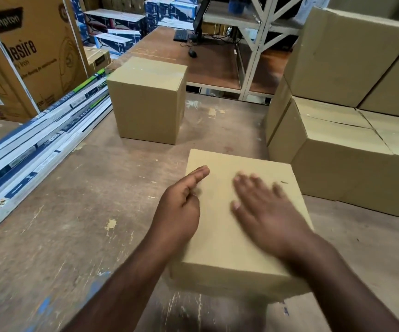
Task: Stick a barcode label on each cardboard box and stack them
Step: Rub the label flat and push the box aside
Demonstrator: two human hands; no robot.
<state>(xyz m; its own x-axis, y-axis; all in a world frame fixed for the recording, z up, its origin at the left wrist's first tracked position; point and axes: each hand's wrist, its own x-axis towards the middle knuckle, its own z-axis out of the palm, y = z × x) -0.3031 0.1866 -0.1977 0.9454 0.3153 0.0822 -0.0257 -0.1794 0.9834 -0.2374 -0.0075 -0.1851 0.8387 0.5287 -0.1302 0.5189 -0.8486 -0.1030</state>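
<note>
A plain cardboard box (220, 236) sits on the worn tabletop right in front of me. My left hand (181, 207) rests against the box's left top edge, fingers curled and thumb extended, holding nothing that I can see. My right hand (263, 212) lies flat on the box's top, fingers spread and blurred by motion. No barcode label shows on this box. A second cardboard box (148, 101) stands upright farther back on the table. A stack of cardboard boxes (347, 149) rises at the right.
Long flat printed cartons (38, 144) lie along the table's left side. A large printed carton (26, 53) stands at far left. Behind are a brown desk (208, 65) with keyboard and mouse, and a white metal rack (256, 56).
</note>
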